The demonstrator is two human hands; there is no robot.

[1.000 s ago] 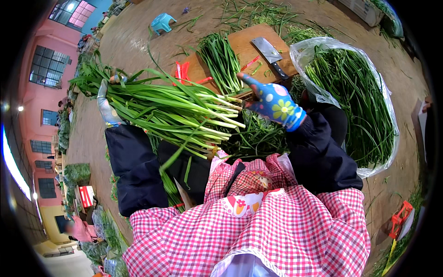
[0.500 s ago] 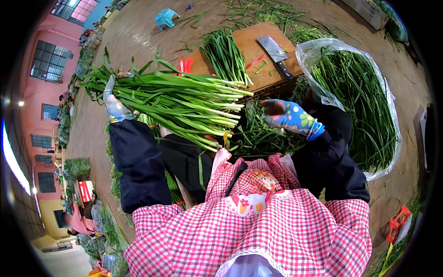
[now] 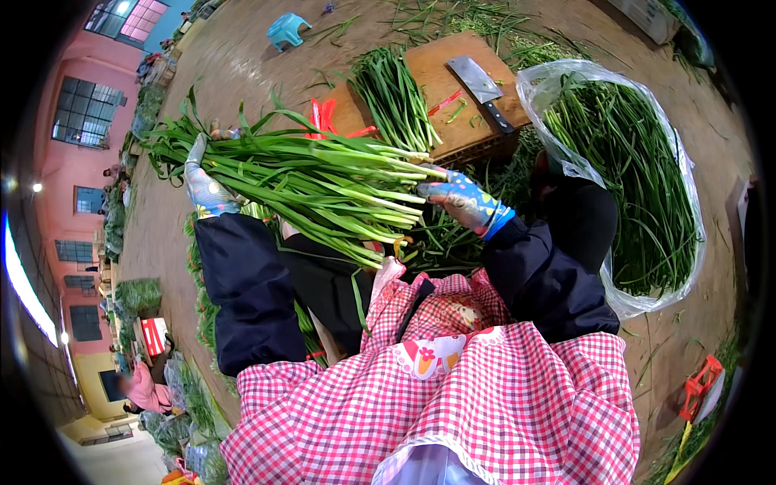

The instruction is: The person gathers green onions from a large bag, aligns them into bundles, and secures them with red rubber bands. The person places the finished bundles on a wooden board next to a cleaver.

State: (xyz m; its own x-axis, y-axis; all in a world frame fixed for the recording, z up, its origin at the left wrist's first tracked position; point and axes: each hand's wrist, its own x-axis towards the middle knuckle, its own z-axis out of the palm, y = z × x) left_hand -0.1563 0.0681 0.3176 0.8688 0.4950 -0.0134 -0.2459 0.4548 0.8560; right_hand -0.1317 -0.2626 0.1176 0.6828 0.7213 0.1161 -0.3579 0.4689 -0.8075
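Observation:
A large bunch of garlic chives (image 3: 307, 174), green leaves to the left and pale stems to the right, lies across above my lap. My left hand (image 3: 208, 184), in a patterned glove, is closed around its leafy end. At the pale stem ends is my gloved right hand (image 3: 467, 202), its fingers stretched toward them and touching or nearly touching; nothing shows gripped in it. Beyond the bunch, a smaller bundle of chives (image 3: 392, 93) rests on a wooden board (image 3: 453, 52). A cleaver (image 3: 478, 85) with a black handle lies on the board.
To the right stands a clear plastic bag (image 3: 699, 218) full of chives. Red ties (image 3: 323, 115) lie by the board's left side. A blue stool (image 3: 287, 31) stands on the floor farther off, and loose leaves (image 3: 477, 16) are scattered behind the board. A red-handled object (image 3: 702, 388) sits at lower right.
My right hand has moved left, from apart from the bunch to its pale stem ends. The left hand keeps its hold on the chives almost unmoved.

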